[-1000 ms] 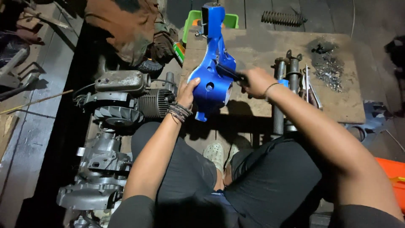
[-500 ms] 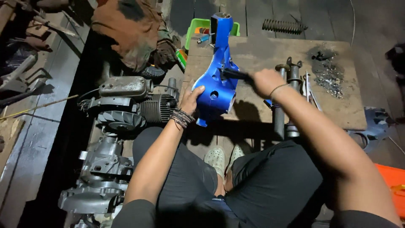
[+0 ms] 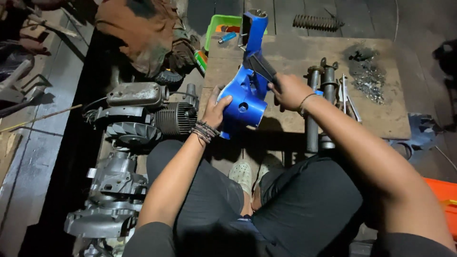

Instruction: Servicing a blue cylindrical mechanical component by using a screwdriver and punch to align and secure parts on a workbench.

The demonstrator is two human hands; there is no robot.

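A glossy blue metal housing [image 3: 247, 93] with round holes stands tilted on a wooden board [image 3: 381, 119] in front of me. My left hand [image 3: 216, 108] grips its rounded lower left side; several dark bracelets circle that wrist. My right hand [image 3: 288, 90] sits at the housing's right side and is closed on a dark flat tool [image 3: 261, 66] that lies against the blue part's upper section.
Two grey shock tubes [image 3: 318, 104] lie right of the housing, with a pile of small metal parts [image 3: 366, 78] beyond. A green tray [image 3: 223, 29] and a coil spring [image 3: 316, 21] sit at the back. Grey engine assemblies [image 3: 138, 114] crowd the floor at left. An orange bin [image 3: 445, 195] shows at right.
The blue housing has shifted slightly right and tipped more upright. My right hand has moved up along it with the dark tool; my left hand stays on the lower side.
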